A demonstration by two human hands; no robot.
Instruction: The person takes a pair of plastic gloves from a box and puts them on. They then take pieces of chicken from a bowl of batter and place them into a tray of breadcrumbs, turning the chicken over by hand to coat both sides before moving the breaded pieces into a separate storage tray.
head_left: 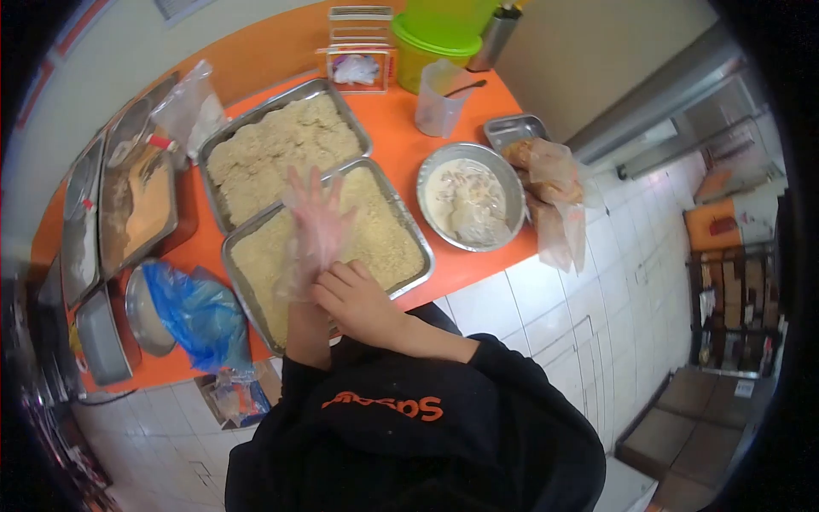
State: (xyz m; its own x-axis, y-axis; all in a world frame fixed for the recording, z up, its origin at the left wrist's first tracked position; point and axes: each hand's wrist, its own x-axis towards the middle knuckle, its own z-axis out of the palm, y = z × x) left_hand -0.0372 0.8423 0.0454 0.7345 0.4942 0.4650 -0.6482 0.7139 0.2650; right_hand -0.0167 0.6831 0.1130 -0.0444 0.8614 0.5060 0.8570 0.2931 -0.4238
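My left hand, in a clear plastic glove, is held over the front tray of pale crumbs with its fingers spread. At its wrist, my right hand is bare, fingers bent and pinching the cuff of the plastic glove. Behind the front tray, a second metal tray holds a heap of clumpy pale crumbs. To the right stands a round metal bowl of creamy white liquid with pieces in it.
A blue plastic bag and metal bins of powders line the left. At the back are a clear jug, a green-lidded bucket and a small rack. Plastic bags of brownish food lie by the table's right edge.
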